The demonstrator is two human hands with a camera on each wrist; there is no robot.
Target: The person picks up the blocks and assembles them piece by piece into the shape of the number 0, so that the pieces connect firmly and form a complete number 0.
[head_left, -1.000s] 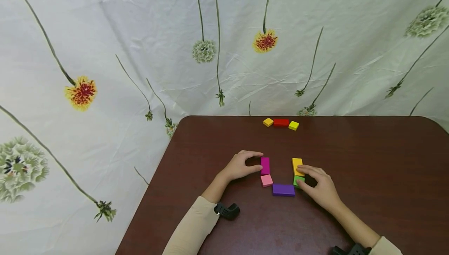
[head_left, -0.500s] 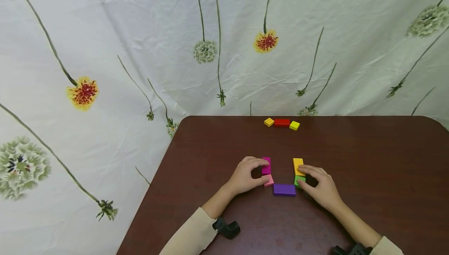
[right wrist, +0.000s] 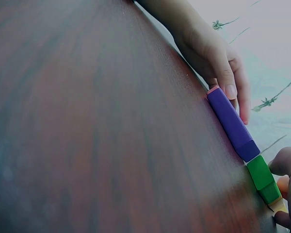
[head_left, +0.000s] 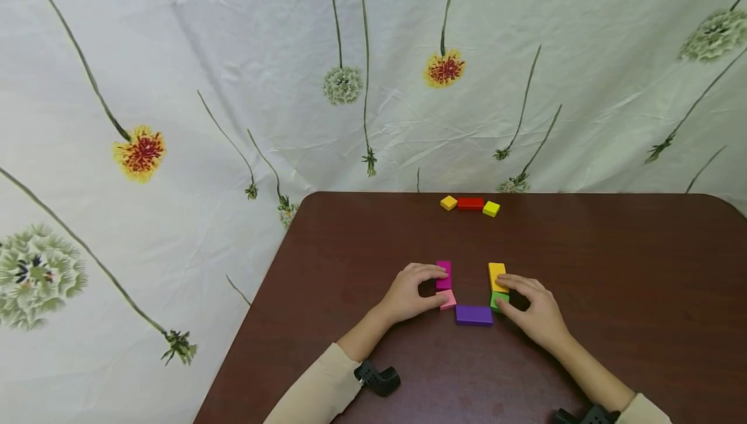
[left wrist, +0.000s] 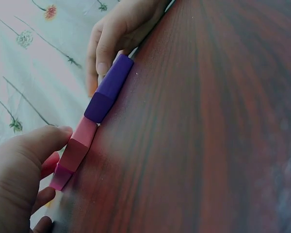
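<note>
Nearest, a purple block [head_left: 474,316] lies crosswise on the table [head_left: 613,268], its ends just beside the pink block [head_left: 452,301] and green block [head_left: 498,296]. The left hand [head_left: 404,294] rests loosely curved, thumb on the pink block, fingers at the magenta block [head_left: 444,267] beyond; the right hand [head_left: 539,317] likewise touches the green block and yellow block [head_left: 496,269], neither clenched. The step appears to be straightening both sides; the next move likely calls for gentle, even pressure. Farther off, a red block [head_left: 470,204] sits between two small yellowish blocks [head_left: 491,209].
</note>
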